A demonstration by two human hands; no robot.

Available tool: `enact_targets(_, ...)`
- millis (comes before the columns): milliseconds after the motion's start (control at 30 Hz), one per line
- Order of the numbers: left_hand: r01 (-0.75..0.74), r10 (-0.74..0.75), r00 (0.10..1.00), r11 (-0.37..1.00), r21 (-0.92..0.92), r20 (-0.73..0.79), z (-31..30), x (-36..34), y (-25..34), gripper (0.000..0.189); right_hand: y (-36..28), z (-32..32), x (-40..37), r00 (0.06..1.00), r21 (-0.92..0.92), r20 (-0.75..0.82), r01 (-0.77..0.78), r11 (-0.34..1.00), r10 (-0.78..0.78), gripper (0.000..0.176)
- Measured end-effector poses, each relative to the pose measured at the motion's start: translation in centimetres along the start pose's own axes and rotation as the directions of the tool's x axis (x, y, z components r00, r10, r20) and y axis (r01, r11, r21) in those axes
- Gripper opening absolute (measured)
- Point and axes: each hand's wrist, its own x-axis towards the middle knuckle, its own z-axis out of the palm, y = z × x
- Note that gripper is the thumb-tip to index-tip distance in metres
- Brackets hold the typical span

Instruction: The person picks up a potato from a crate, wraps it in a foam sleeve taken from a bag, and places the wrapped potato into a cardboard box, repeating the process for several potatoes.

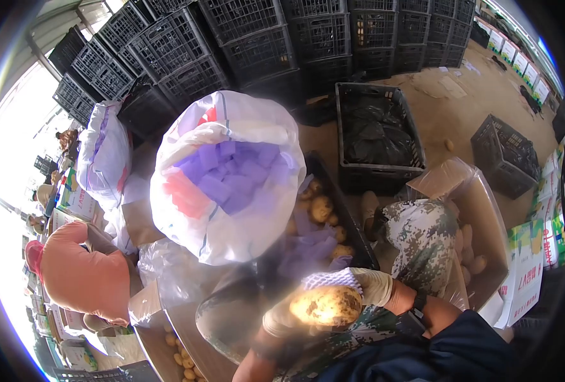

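Note:
A large yellow potato (325,305) with brown soil marks is in front of my lap. My left hand (280,318), in a pale glove, grips its left end. My right hand (373,286), also gloved, holds a pale purple foam net sleeve (333,279) against the potato's upper right side; the fingertips are partly hidden behind it. Just beyond my hands stands a big white woven sack (225,239), open at the top and full of purple foam nets (234,172). Beside it a black crate (343,213) holds several potatoes (321,209) and loose nets (311,248).
To my right is an open cardboard box (492,223) with wrapped potatoes (467,245). Another box (187,337) at lower left holds potatoes. Black crates (247,38) are stacked behind. A lined crate (384,169) sits ahead. A person in orange (82,277) bends at left.

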Motion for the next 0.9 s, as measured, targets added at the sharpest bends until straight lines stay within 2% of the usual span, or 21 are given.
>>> enact_targets(67, 0.014, -0.005, 0.998, 0.991, -0.131, 0.063, -0.4, -0.1, -0.4, 0.061, -0.5, 0.2, -0.2, 0.997, 0.215, 0.047, -0.067, 0.974, 0.059, 0.047)
enact_targets(133, 0.1, -0.103, 0.995, 0.988, -0.116, -0.013, -0.4, -0.6, -0.9, 0.07, -0.2, -0.2, -0.7, 0.992, 0.369, 0.104, -0.1, 0.924, 0.066, 0.044)
enact_targets(167, 0.128, -0.134, 0.99, 0.984, -0.121, -0.037, -0.4, -0.7, -1.0, 0.074, -1.8, 1.6, -1.2, 0.997, 0.342, 0.02, -0.076, 0.936, 0.074, 0.033)
enact_targets(267, 0.1, -0.111, 0.993, 0.974, -0.202, -0.045, 0.1, -0.4, -0.9, 0.09, -2.2, 1.3, -1.3, 0.966, -0.01, -0.177, 0.192, 0.981, -0.19, 0.026)
enact_targets(300, 0.13, -0.137, 0.99, 0.981, -0.145, -0.035, 0.3, -0.2, -0.1, 0.092, -3.7, 2.3, -2.1, 0.909, -0.271, -0.379, 0.071, 0.96, -0.174, 0.025)
enact_targets(367, 0.078, -0.089, 0.976, 0.995, -0.066, -0.197, 3.0, 0.4, 1.2, 0.091, -4.1, 2.5, -2.0, 0.736, -0.614, -0.483, 0.102, 0.783, -0.474, 0.022)
enact_targets(400, 0.058, -0.063, 0.958, 0.998, -0.025, -0.278, 4.1, 0.6, 1.4, 0.091, -4.2, 2.6, -2.0, 0.627, -0.751, -0.479, 0.07, 0.656, -0.615, 0.021)
enact_targets(433, 0.059, -0.073, 0.938, 0.997, -0.049, -0.34, 4.1, 0.7, 0.6, 0.09, -4.5, 3.1, -2.2, 0.511, -0.86, -0.405, 0.068, 0.505, -0.758, 0.018)
enact_targets(467, -0.002, -0.013, 0.93, 0.999, -0.04, -0.367, 4.0, 0.9, -0.4, 0.085, -5.1, 4.1, -2.5, 0.447, -0.922, -0.308, 0.077, 0.379, -0.84, 0.016)
enact_targets(533, -0.131, 0.114, 0.904, 0.991, -0.014, -0.412, 3.9, 1.7, -2.6, 0.077, -5.1, 4.6, -3.6, 0.519, -0.969, -0.187, 0.04, 0.242, -0.834, 0.025)
enact_targets(567, -0.183, 0.138, 0.877, 0.982, -0.055, -0.461, 4.2, 2.0, -3.2, 0.082, -4.8, 4.3, -3.4, 0.452, -0.997, 0.071, 0.053, -0.053, -0.889, 0.025)
enact_targets(600, -0.177, 0.188, 0.844, 0.982, 0.069, -0.502, 4.7, 2.3, -3.6, 0.083, -4.9, 5.0, -3.9, 0.53, -0.991, 0.123, 0.028, -0.127, -0.839, 0.03)
enact_targets(667, -0.14, 0.296, 0.779, 0.941, 0.306, -0.553, 5.7, 3.0, -3.9, 0.086, -3.5, 5.4, -4.0, 0.607, -0.968, 0.246, 0.188, -0.165, -0.756, 0.031)
enact_targets(700, -0.148, 0.42, 0.75, 0.859, 0.49, -0.51, 4.5, 3.6, -4.7, 0.091, -3.4, 6.1, -3.7, 0.593, -0.951, 0.301, 0.243, -0.19, -0.747, 0.031)
enact_targets(733, -0.19, 0.424, 0.724, 0.88, 0.435, -0.543, 4.3, 3.5, -5.5, 0.094, -3.4, 6.8, -3.5, 0.575, -0.931, 0.354, 0.295, -0.217, -0.738, 0.032)
enact_targets(767, -0.232, 0.422, 0.698, 0.897, 0.376, -0.578, 5.5, 3.6, -5.5, 0.096, -4.4, 6.8, -3.8, 0.646, -0.939, 0.232, 0.344, 0.006, -0.727, 0.031)
enact_targets(800, -0.273, 0.414, 0.673, 0.909, 0.315, -0.612, 6.3, 3.8, -5.7, 0.099, -4.3, 5.9, -4.3, 0.696, -0.917, 0.056, 0.319, 0.238, -0.716, 0.041)
enact_targets(867, -0.422, 0.569, 0.649, 0.822, 0.382, -0.505, 6.7, 4.6, -6.6, 0.107, -4.5, 5.6, -4.4, 0.577, -0.804, -0.399, 0.154, 0.574, -0.713, 0.059)
enact_targets(900, -0.434, 0.571, 0.669, 0.82, 0.373, -0.476, 7.5, 5.4, -7.3, 0.105, -5.1, 5.7, -4.6, 0.616, -0.571, -0.527, 0.254, 0.781, -0.586, 0.062)
